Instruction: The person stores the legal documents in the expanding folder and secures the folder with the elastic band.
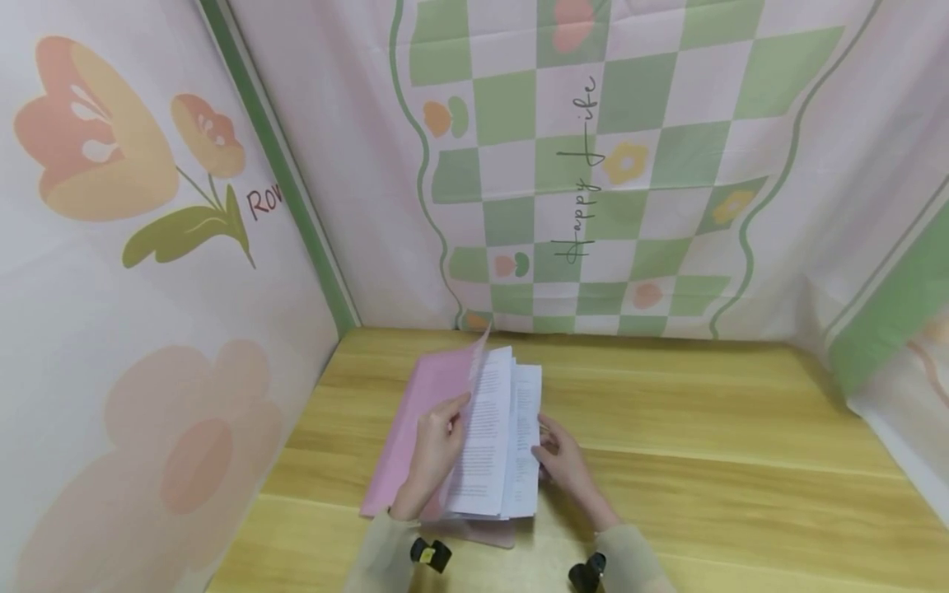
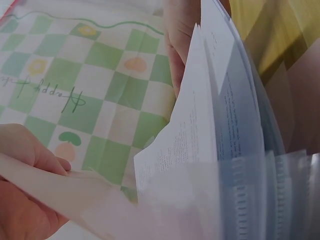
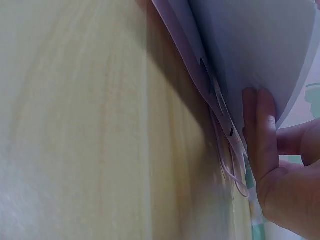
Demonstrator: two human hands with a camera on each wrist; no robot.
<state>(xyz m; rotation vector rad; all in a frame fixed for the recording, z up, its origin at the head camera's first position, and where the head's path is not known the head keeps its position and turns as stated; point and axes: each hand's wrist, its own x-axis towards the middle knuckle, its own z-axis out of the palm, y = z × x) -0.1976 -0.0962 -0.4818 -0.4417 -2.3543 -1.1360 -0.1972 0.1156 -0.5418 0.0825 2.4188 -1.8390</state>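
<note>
A pink folder (image 1: 424,395) lies on the wooden table, its front cover lifted and tilted to the left. My left hand (image 1: 439,441) pinches that cover's free edge between thumb and fingers. Printed white sheets (image 1: 485,436) fan out inside, standing partly raised. At their right edge, my right hand (image 1: 567,463) grips the pages, thumb on the printed side and fingers (image 3: 266,130) flat behind. Clear plastic sleeves (image 2: 250,200) with perforated strips show below the sheets in the left wrist view. A thin pink cord (image 3: 227,170) loops from the folder's edge in the right wrist view.
The wooden table (image 1: 704,461) reaches right and forward of the folder. Behind it hangs a green-and-white checked cloth (image 1: 567,189), and a flower-printed cloth (image 1: 59,305) walls the left side. Black wrist bands (image 1: 430,556) sit on both sleeves.
</note>
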